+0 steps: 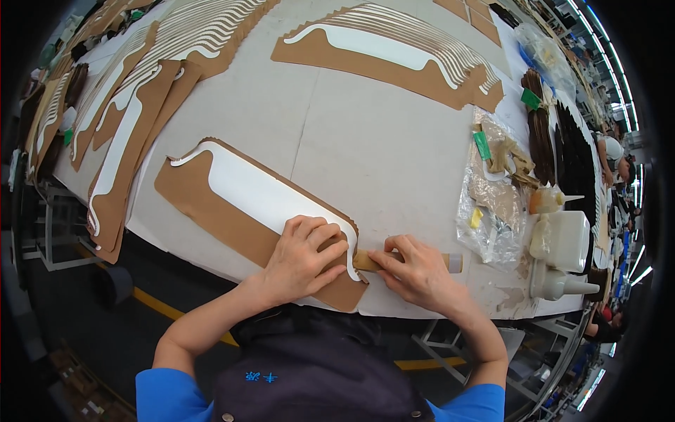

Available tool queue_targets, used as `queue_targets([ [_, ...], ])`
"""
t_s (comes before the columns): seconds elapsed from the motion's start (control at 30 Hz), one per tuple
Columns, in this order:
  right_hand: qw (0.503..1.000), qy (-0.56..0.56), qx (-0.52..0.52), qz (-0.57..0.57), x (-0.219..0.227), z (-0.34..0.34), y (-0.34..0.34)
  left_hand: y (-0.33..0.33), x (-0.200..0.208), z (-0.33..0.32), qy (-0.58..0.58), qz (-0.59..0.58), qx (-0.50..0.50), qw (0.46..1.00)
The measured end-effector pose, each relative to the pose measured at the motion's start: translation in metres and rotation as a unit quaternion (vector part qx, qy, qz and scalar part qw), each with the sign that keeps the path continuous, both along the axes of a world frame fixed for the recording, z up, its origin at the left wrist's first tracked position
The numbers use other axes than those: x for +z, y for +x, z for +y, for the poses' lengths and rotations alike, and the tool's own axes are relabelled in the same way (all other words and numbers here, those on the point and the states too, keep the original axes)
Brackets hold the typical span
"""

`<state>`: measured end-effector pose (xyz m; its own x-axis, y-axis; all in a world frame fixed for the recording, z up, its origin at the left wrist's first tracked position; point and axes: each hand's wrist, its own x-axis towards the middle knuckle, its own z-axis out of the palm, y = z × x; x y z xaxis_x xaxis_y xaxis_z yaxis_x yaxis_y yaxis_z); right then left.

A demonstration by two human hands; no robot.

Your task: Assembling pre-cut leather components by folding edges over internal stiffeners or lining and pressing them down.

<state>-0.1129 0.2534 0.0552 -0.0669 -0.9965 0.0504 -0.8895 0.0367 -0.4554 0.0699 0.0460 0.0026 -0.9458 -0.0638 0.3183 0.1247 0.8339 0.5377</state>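
Note:
Before me lies a brown leather-like panel [190,188] with a white curved strip [260,191] on it and a notched far edge. My left hand [302,254] presses on the panel's right part, fingers bent but apart, thumb toward the strip's curved end. Just right of that end, my right hand [418,271] is closed, thumb and fingers pinching a slim tan tool [455,263] whose grey-brown end sticks out beyond the palm. The tool's other end meets the panel's right edge. Its exact kind is hidden by the fingers.
Overlapping similar panels [394,53] lie at the far side, with more stacks [133,133] at left. On the right are a plastic bag [492,197], a white squeeze bottle [559,283], a white container [568,240] and an orange-tinted bottle [547,200]. The table's near edge runs by my waist.

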Motion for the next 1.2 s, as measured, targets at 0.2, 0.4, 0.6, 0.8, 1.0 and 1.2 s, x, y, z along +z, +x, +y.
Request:
queue_targets([
  [0.2,0.997,-0.024,-0.027,0.074,-0.001,-0.003,0.012,0.003,-0.001,0.0,0.011,0.013,-0.001,1.0],
  [0.4,0.994,-0.038,-0.004,0.101,-0.002,-0.013,-0.002,0.001,0.001,-0.001,0.007,0.014,0.001,1.0],
  [0.6,0.994,-0.023,0.03,0.106,0.002,-0.014,-0.004,0.005,0.004,0.003,-0.002,0.0,-0.003,1.0],
  [0.8,0.993,-0.017,0.05,0.101,0.002,-0.024,-0.015,0.005,0.003,0.002,-0.01,0.0,0.0,1.0],
  [1.0,0.989,-0.023,0.108,0.095,0.001,-0.033,-0.033,0.005,0.005,0.003,-0.014,-0.009,0.007,1.0],
  [1.2,0.984,-0.013,0.145,0.099,0.002,-0.049,-0.046,0.006,0.004,0.004,-0.014,-0.019,0.013,1.0],
])
